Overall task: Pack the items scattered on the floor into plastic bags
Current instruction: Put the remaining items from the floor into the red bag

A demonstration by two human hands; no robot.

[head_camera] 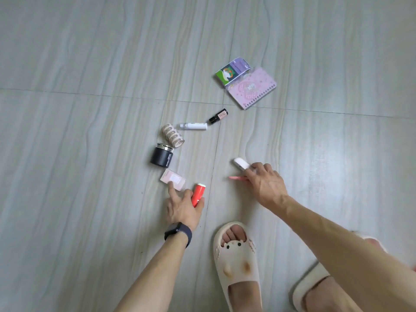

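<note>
Now the left hand (183, 207) grips a red tube (197, 194), cap end pointing far, and one straight finger touches a pink packet (172, 179). The right hand (265, 185) curls round a white case (241, 164) pointing far-left and a pink stick (236, 178) pointing left.

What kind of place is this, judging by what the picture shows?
Probably a room in a home: a tiled floor, the person's slippers, and small personal things on it, such as a pink notebook and a dark jar.
</note>
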